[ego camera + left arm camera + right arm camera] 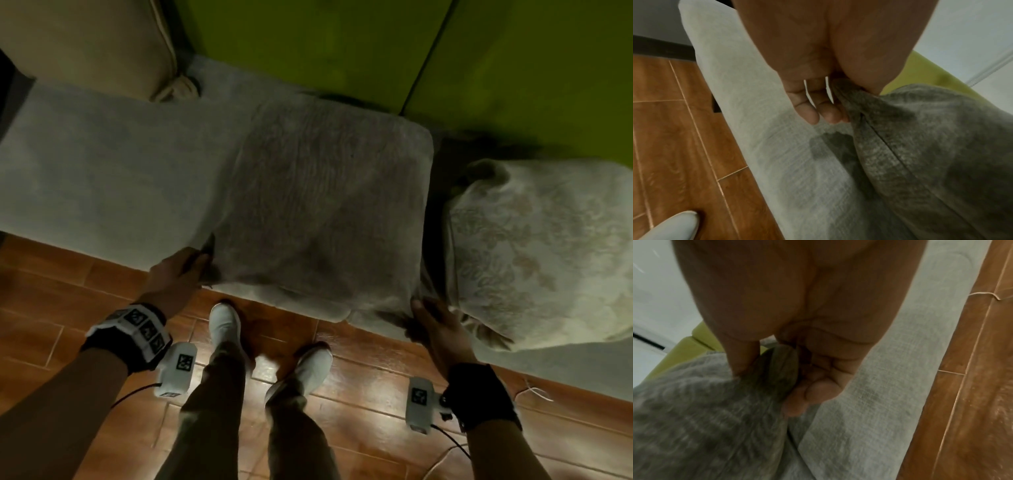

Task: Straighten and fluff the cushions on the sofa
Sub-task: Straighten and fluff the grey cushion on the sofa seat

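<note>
Hands: left hand (pixel 178 274) pinches the near-left corner of the grey cushion (pixel 325 205), thumb above, fingers (pixel 813 112) curled beneath the seam; right hand (pixel 435 325) grips the near-right corner in the same fashion, fabric bunched between thumb and fingers (pixel 813 391).

Sofa (pixel 102 171): pale grey seat, green back panels (pixel 308 44) behind. Largest item.

Grey cushion: textured weave, lying flat on the seat, its near edge overhanging the front of the sofa. Held at both near corners.

Patterned cushion (pixel 548 253): cream, floral, slumped on the seat just right of the grey one, beside the right hand.

Beige cushion (pixel 85 44): corded edge, far left against the sofa back.

Wrist cameras (pixel 176 373): white housings on black straps, one per wrist.

Handling note: with both corners secured, an even lift and a brisk shake should redistribute the filling; a lopsided pull would likely twist the cover. Set it upright against the back afterwards.

Markings: square black-and-white coded tags on the straps and housings; no readable lettering or brand, though the dim light may hide small print.
</note>
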